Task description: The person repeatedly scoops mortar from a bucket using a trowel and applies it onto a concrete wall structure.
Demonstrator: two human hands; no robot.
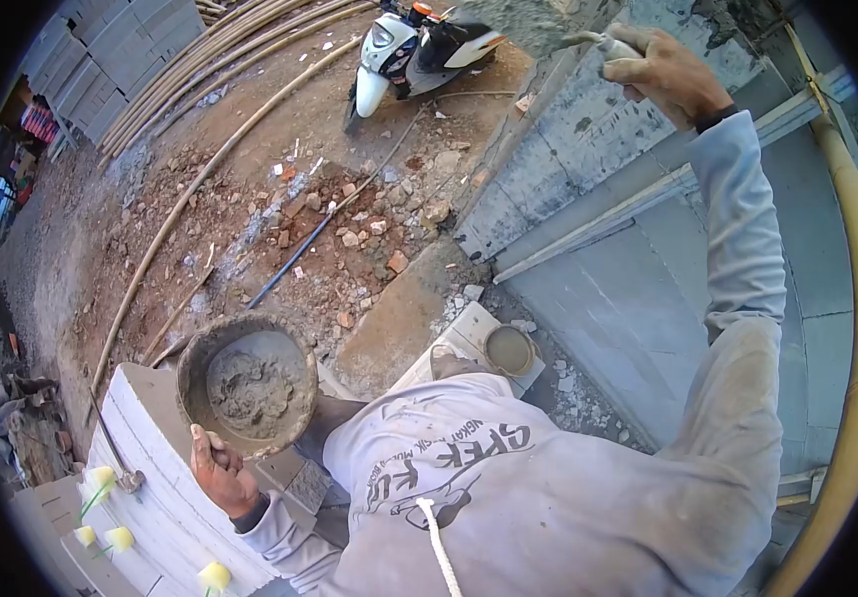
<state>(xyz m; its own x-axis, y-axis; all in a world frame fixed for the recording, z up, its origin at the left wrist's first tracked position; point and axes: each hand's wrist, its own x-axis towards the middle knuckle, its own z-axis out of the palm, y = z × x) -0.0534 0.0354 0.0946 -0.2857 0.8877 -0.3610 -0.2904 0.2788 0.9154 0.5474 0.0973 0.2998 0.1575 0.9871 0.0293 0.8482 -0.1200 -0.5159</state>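
My left hand (222, 478) is closed on the near rim of a round mortar-crusted bucket (190, 383). Wet grey mortar (255, 388) lies inside it. At the upper right my right hand (660, 75) grips the handle of a trowel (596, 42). Grey mortar covers the trowel's blade, which points left at the top edge of the view. Below that hand and blade runs a mortar-smeared block wall (568, 169). A second, smaller bucket (510, 350) stands lower down, near my foot.
White blocks (150, 448) are stacked at lower left, with a hammer-like tool (128, 478) on top. A bamboo pole (857, 398) rises at right. Rubble (349, 239) and long poles (175, 214) cover the dirt. A scooter (419, 50) is parked at the back.
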